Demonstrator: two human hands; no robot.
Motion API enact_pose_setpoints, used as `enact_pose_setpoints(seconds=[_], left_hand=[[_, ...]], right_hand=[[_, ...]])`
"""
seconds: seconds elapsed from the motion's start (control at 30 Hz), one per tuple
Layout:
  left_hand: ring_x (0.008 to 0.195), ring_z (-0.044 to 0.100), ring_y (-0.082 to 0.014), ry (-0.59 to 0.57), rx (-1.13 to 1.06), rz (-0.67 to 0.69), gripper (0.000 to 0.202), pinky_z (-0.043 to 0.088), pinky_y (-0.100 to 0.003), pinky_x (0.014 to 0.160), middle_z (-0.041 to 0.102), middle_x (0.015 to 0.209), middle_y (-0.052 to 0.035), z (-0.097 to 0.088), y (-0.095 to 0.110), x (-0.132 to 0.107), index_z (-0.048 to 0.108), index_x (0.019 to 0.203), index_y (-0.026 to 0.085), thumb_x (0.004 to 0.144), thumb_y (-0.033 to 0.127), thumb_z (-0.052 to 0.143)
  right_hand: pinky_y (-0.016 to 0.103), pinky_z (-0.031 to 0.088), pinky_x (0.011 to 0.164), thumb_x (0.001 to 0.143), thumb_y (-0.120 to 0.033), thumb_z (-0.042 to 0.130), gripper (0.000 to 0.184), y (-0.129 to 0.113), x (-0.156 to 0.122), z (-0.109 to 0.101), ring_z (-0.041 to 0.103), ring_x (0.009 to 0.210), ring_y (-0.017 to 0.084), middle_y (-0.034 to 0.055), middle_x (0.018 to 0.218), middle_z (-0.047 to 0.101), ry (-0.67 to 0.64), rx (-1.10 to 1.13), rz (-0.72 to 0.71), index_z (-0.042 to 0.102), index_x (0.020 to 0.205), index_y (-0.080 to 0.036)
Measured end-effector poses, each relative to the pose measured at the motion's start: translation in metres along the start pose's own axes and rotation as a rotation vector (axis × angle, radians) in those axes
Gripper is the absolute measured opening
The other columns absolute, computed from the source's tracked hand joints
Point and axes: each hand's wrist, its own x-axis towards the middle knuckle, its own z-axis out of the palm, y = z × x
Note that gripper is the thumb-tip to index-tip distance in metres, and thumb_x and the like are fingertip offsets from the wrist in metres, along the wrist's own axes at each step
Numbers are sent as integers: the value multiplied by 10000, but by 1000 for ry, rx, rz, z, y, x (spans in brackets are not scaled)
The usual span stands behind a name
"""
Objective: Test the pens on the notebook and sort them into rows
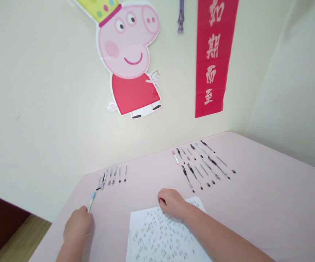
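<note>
My left hand (78,225), at the table's left edge, is closed around the lower end of a pen (92,198) with a light-blue top and a pale barrel. The pen points away from me, towards a short row of pens and refills (111,176). My right hand (172,203) rests in a loose fist at the top edge of a sheet of paper (142,236) covered in handwriting. A dark gap shows between its curled fingers, and nothing visible sticks out of them. My right forearm lies across the sheet's right side.
Beyond my right hand lie two rows of several pens and refills (201,165), many with black caps or grips. They rest on a pale pink table (269,203) against the wall. On the wall are a cartoon pig cutout (135,62) and a red banner (214,58).
</note>
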Motion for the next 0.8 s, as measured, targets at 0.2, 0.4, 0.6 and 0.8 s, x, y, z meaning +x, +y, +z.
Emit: enact_pose_setpoints(seconds=[0.2,0.4,0.6,0.8], left_hand=[[920,581,-327,170,84,85,404,433,-366,723,571,975,-171,-13,28,-23,536,1109,96,830,330,360],[994,551,-255,241,-79,451,431,381,-334,889,566,1066,-160,-13,100,-63,513,1183,66,850,315,400],[976,546,-198,47,-303,729,268,378,-299,875,597,1010,-99,4,152,-101,608,1007,144,822,278,467],[840,560,-181,-122,-393,705,218,395,-277,766,601,871,-77,4,156,-115,629,803,150,812,301,472]], right_hand=[[239,331,638,753,-122,458,199,-5,-2,-6,547,719,142,39,806,644,-20,-53,-6,649,787,-171],[262,349,641,760,-142,466,201,-15,-8,-15,589,740,174,83,837,661,-106,-195,3,663,800,-142],[254,362,660,780,-139,461,193,-8,-10,-31,603,793,176,76,871,651,-91,-255,96,647,830,-153],[271,384,644,855,-152,419,202,24,-12,-64,609,820,197,135,987,590,140,-427,512,553,1004,-128]])
